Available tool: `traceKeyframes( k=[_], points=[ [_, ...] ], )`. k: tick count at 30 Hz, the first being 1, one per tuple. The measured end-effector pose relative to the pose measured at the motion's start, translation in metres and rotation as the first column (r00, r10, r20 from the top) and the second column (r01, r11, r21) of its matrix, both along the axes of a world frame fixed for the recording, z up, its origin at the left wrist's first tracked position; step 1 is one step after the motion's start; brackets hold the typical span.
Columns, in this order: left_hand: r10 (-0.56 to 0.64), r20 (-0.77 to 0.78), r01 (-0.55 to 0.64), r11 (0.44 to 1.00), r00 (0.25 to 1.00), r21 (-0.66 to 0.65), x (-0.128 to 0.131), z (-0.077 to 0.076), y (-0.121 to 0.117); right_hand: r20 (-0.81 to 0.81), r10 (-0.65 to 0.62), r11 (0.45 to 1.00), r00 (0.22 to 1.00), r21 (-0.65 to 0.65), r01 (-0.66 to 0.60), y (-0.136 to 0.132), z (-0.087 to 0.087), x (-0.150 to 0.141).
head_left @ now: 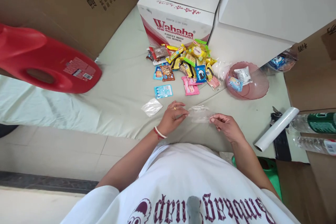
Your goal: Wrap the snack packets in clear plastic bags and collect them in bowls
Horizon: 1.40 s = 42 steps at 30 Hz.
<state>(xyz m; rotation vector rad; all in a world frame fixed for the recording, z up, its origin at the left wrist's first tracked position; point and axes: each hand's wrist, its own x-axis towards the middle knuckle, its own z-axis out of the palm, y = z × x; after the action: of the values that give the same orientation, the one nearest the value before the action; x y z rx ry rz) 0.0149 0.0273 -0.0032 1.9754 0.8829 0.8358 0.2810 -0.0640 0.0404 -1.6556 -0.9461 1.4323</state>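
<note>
A clear plastic bag (pixel 200 113) is stretched between my two hands above the cloth. My left hand (pixel 174 116) pinches its left end between thumb and fingers. At the bag's right end, my right hand (pixel 226 126) grips the edge with thumb and forefinger. Just left of my left hand lies another clear plastic bag (pixel 152 107), flat on the cloth. Beyond it is a light blue snack packet (pixel 163 91). A heap of wrapped snacks (pixel 189 61) in yellow, brown, blue and pink sits farther back, with a pink packet (pixel 191 86) at its near side.
A pink bowl (pixel 258 89) with wrapped snacks stands at the right. Farther right are a white roll (pixel 277 129) and plastic bottles (pixel 312 122). A Wahaha carton (pixel 174 24) is behind the heap, and a red jug (pixel 49 61) is on the left.
</note>
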Motion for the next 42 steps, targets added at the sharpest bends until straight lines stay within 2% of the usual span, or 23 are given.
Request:
traceKeyframes(
  k=[4,6,9,12,14,15,17,19,20,21,23,25,27,30,32,33,35,36,37,38,40,41,42],
  points=[
    [0.037,0.148,-0.019,0.992,0.988,-0.126,-0.022,0.01,0.018,0.04,-0.023,1.0,0.999,0.007,0.022,-0.008,0.002,0.02],
    [0.085,0.132,-0.074,0.993,0.988,-0.087,-0.033,0.014,0.029,0.033,-0.037,0.999,0.999,0.002,0.036,-0.01,0.003,0.025],
    [0.158,-0.006,-0.156,0.977,0.987,0.147,-0.051,0.015,0.049,0.015,-0.028,1.0,1.0,-0.01,0.028,-0.012,0.0,0.028],
    [0.268,-0.221,-0.158,0.896,0.938,0.415,-0.065,0.016,0.066,0.089,0.045,0.998,0.995,0.027,-0.048,-0.013,-0.007,0.025],
    [0.385,-0.264,-0.221,0.843,0.884,0.49,-0.068,0.02,0.067,0.218,0.073,0.994,0.973,0.067,-0.09,-0.013,-0.011,0.02],
    [0.448,-0.236,-0.292,0.821,0.862,0.491,-0.067,0.023,0.062,0.297,0.066,0.991,0.953,0.09,-0.096,-0.013,-0.012,0.016],
    [0.532,-0.135,-0.446,0.802,0.836,0.398,-0.057,0.032,0.042,0.455,0.024,0.984,0.89,0.149,-0.103,-0.015,-0.01,0.007],
    [0.524,-0.055,-0.511,0.846,0.85,0.154,-0.038,0.041,0.013,0.564,-0.001,0.966,0.826,0.213,-0.145,-0.017,-0.006,-0.004],
    [0.464,-0.031,-0.465,0.885,0.885,-0.027,-0.026,0.045,-0.001,0.598,-0.001,0.955,0.802,0.239,-0.177,-0.017,-0.003,-0.01],
    [0.406,0.007,-0.395,0.895,0.914,-0.208,-0.012,0.047,-0.014,0.62,0.005,0.943,0.784,0.257,-0.209,-0.018,0.0,-0.016],
    [0.357,0.052,-0.297,0.841,0.933,-0.452,0.016,0.048,-0.032,0.646,0.02,0.923,0.763,0.281,-0.262,-0.019,0.003,-0.025],
    [0.341,-0.007,-0.288,0.784,0.94,-0.55,0.042,0.042,-0.037,0.657,0.032,0.908,0.753,0.296,-0.297,-0.019,0.004,-0.031],
    [0.316,-0.05,-0.283,0.756,0.947,-0.591,0.056,0.032,-0.034,0.649,0.044,0.903,0.76,0.3,-0.308,-0.02,0.002,-0.033],
    [0.293,0.019,-0.213,0.737,0.956,-0.641,0.05,0.011,-0.029,0.597,0.042,0.923,0.801,0.285,-0.26,-0.024,-0.005,-0.03],
    [0.336,-0.017,-0.286,0.773,0.942,-0.566,0.031,0.0,-0.033,0.566,0.032,0.94,0.823,0.263,-0.217,-0.029,-0.011,-0.027],
    [0.38,-0.076,-0.371,0.809,0.922,-0.457,0.02,-0.004,-0.037,0.561,0.03,0.946,0.827,0.252,-0.205,-0.031,-0.014,-0.026],
    [0.469,-0.173,-0.491,0.863,0.866,-0.12,-0.001,-0.008,-0.047,0.567,0.036,0.949,0.823,0.239,-0.206,-0.035,-0.019,-0.026],
    [0.469,-0.186,-0.47,0.882,0.863,0.044,-0.009,-0.007,-0.053,0.572,0.045,0.946,0.819,0.238,-0.218,-0.037,-0.02,-0.027],
    [0.409,-0.187,-0.382,0.909,0.893,0.166,-0.014,-0.005,-0.058,0.578,0.053,0.942,0.814,0.243,-0.233,-0.038,-0.021,-0.029],
    [0.29,-0.188,-0.244,0.942,0.939,0.232,-0.015,-0.001,-0.062,0.585,0.062,0.935,0.808,0.249,-0.251,-0.038,-0.021,-0.031],
    [0.03,-0.172,0.007,0.979,0.985,0.206,-0.006,0.008,-0.067,0.602,0.065,0.923,0.796,0.268,-0.278,-0.038,-0.019,-0.035],
    [-0.028,-0.151,0.048,0.99,0.988,0.129,0.003,0.013,-0.067,0.609,0.063,0.917,0.791,0.278,-0.287,-0.037,-0.016,-0.037],
    [-0.018,-0.134,0.022,0.999,0.991,0.028,0.013,0.017,-0.066,0.613,0.061,0.911,0.788,0.288,-0.294,-0.036,-0.014,-0.038]
  ],
)
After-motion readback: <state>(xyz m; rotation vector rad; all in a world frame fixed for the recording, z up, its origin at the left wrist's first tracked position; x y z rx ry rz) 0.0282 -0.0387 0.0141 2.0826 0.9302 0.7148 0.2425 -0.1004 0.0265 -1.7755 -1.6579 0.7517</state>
